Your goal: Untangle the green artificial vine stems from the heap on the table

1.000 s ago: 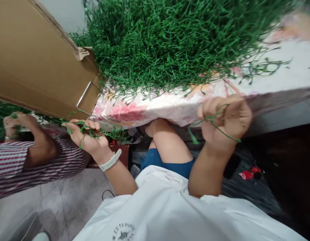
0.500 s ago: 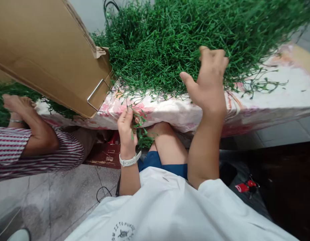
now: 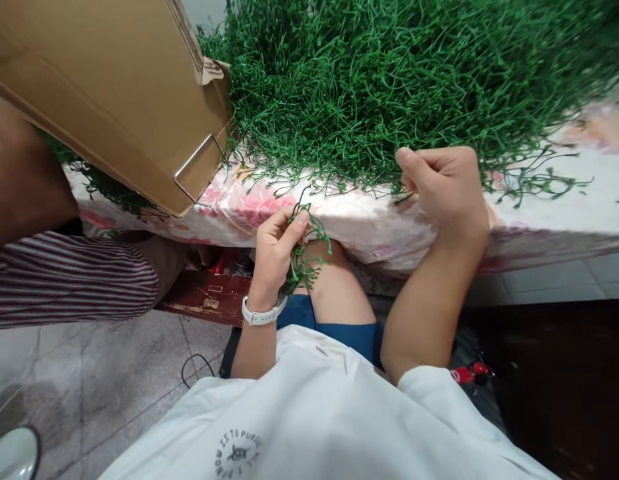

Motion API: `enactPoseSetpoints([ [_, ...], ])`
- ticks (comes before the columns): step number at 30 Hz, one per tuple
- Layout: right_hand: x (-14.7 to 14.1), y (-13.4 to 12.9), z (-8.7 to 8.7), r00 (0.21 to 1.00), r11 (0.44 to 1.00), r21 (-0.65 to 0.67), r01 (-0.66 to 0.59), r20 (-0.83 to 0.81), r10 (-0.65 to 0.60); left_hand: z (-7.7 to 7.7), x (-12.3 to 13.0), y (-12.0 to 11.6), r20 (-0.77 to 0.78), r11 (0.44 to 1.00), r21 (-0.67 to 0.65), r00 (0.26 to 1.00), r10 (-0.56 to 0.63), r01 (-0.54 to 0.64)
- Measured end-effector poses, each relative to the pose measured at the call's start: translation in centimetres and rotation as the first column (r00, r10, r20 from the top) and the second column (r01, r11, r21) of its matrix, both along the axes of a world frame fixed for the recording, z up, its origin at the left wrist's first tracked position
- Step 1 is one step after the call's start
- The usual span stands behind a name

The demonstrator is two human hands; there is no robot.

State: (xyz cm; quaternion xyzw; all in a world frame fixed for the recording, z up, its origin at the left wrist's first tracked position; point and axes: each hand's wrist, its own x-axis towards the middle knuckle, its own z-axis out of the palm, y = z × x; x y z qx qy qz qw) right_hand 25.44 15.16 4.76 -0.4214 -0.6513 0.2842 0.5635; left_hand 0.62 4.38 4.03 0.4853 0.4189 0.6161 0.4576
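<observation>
A large heap of thin green artificial plant sprigs [image 3: 369,100] covers the back of the table. My left hand [image 3: 274,257], with a white watch band on the wrist, is closed on a small bunch of green sprigs [image 3: 304,270] over my lap, just before the table edge. Thumb and fingers pinch the stems, and the tips hang down. At the heap's front edge, my right hand [image 3: 444,187] is curled closed, thumb against the index finger. Whatever it may hold is hidden by the fingers.
A cardboard box [image 3: 104,107] with a metal wire handle [image 3: 194,167] stands at left on the flowered tablecloth [image 3: 349,227]. Beside it is another person's arm [image 3: 29,173]. A few loose sprigs [image 3: 544,183] lie at right. Below is a dark red wooden bench [image 3: 204,297].
My right hand has gone from spread fingers over the heap to a closed hand nearer the table edge. My left hand, still holding its bunch, has shifted slightly right. The other person's arm has moved closer.
</observation>
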Motion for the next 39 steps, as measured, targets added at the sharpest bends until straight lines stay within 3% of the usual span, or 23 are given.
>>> enactPoseSetpoints([
  [4, -1.1, -2.5, 0.4, 0.979, 0.986, 0.120, -0.114, -0.154, 0.132, 0.2, 0.8, 0.2, -0.010, 0.999, 0.045, 1.000, -0.029, 0.029],
  [8, -4.4, -6.7, 0.7, 0.951, 0.952, -0.025, -0.304, -0.072, 0.301, 0.7, 1.9, 0.1, -0.076, 0.998, 0.040, 0.996, -0.045, 0.048],
  [13, -7.1, -9.1, 0.0, 0.866, 0.858, -0.133, -0.495, -0.149, 0.477, 0.9, 1.8, -0.6, -0.102, 0.987, 0.022, 0.982, -0.158, 0.161],
  [19, -7.4, -9.7, -0.5, 0.721, 0.729, -0.014, -0.685, -0.162, 0.674, 1.0, 0.8, -1.6, 0.047, 0.962, -0.045, 0.962, -0.268, 0.270],
  [22, -7.7, -10.2, -1.3, 0.603, 0.646, 0.063, -0.760, -0.302, 0.738, 1.2, 1.0, -2.1, 0.087, 0.945, -0.110, 0.950, -0.301, 0.309],
  [26, -8.9, -10.6, -2.7, 0.389, 0.550, 0.187, -0.814, -0.528, 0.755, 0.9, 1.4, -2.4, 0.208, 0.903, -0.157, 0.907, -0.365, 0.400],
  [31, -10.3, -10.9, -3.3, 0.322, 0.565, 0.120, -0.816, -0.718, 0.617, 0.6, 1.7, -2.1, 0.380, 0.894, -0.231, 0.881, -0.281, 0.384],
  [35, -10.8, -11.2, -3.0, 0.178, 0.508, 0.160, -0.847, -0.814, 0.553, 1.1, 1.9, -1.9, 0.501, 0.877, -0.276, 0.837, -0.218, 0.394],
  [39, -11.0, -11.1, -2.6, 0.026, 0.435, 0.256, -0.863, -0.837, 0.546, 1.4, 2.0, -1.4, 0.451, 0.915, -0.258, 0.876, -0.169, 0.309],
])
